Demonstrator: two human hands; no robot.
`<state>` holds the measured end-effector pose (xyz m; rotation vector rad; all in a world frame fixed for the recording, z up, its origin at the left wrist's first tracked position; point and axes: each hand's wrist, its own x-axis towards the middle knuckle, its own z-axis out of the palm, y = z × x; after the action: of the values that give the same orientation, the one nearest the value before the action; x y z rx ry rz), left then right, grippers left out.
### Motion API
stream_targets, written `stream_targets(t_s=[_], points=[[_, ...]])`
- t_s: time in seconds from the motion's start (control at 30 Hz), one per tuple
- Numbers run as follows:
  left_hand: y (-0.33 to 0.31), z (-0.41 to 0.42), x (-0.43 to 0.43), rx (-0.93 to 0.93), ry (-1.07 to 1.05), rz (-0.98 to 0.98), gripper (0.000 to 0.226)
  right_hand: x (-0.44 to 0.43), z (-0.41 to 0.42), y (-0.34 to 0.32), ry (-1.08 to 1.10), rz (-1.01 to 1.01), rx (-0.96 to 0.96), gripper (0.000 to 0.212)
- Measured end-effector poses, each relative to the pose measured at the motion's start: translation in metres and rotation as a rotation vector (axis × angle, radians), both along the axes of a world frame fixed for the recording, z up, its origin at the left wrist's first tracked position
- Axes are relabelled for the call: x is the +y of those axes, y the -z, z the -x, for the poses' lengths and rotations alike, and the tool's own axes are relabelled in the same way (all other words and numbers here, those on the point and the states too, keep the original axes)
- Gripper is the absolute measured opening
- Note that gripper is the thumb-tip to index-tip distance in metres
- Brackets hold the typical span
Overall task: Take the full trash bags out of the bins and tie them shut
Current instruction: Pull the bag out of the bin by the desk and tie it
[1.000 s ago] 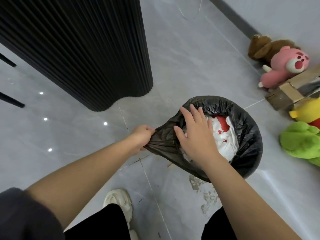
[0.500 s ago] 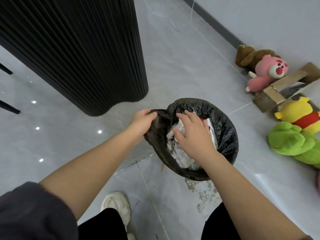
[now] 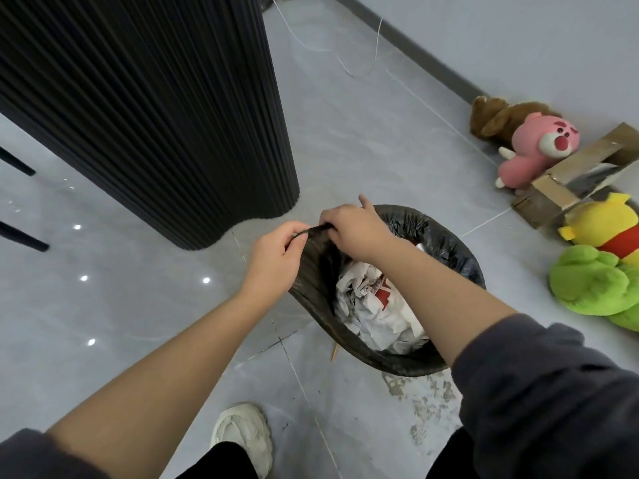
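A black trash bag (image 3: 446, 250) lines a round bin on the grey floor, filled with crumpled white and red paper (image 3: 373, 305). The bag's left rim is pulled up off the bin into a bunched edge. My left hand (image 3: 276, 257) pinches that raised edge from the left. Right beside it, my right hand (image 3: 352, 226) grips the same edge from the bin side, fingers curled over the plastic, index finger sticking up. The two hands almost touch. The bin itself is hidden under the bag.
A black ribbed column (image 3: 155, 108) stands just left of the bin. Plush toys, pink (image 3: 532, 150), brown (image 3: 498, 115), yellow (image 3: 601, 223) and green (image 3: 594, 281), and a cardboard box (image 3: 567, 181) lie along the right wall. My white shoe (image 3: 242, 433) is below. A thin cable (image 3: 359, 60) lies on the floor.
My right hand left the trash inside the bag and moved up-left to grip the rim next to my left hand. The bag's left edge rose higher.
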<state>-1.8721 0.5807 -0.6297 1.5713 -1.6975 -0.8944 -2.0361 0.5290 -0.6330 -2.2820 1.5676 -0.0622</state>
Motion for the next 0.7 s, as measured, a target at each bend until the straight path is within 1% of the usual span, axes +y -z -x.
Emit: stream_targets(t_s=[0.1, 0.27, 0.43, 0.5, 0.57, 0.7], points=[[0.005, -0.004, 0.000, -0.026, -0.054, -0.057, 0.014, -0.017, 0.009, -0.002, 0.051, 0.061, 0.033, 0.025], [0.007, -0.005, -0.001, -0.146, -0.109, -0.098, 0.013, -0.024, 0.033, 0.003, 0.170, 0.180, 0.092, 0.027], [0.010, -0.011, -0.003, -0.274, -0.180, -0.243, 0.015, -0.022, 0.072, -0.002, 0.427, 0.079, 0.067, 0.029], [0.014, -0.012, -0.003, -0.293, -0.207, -0.305, 0.018, -0.018, 0.088, -0.002, 0.513, 0.047, 0.044, 0.028], [0.016, -0.011, -0.002, -0.287, -0.213, -0.372, 0.024, -0.010, 0.101, -0.002, 0.592, 0.013, 0.017, 0.025], [0.015, -0.009, 0.006, -0.265, -0.191, -0.533, 0.041, 0.010, 0.125, -0.003, 0.706, -0.052, -0.022, 0.010]])
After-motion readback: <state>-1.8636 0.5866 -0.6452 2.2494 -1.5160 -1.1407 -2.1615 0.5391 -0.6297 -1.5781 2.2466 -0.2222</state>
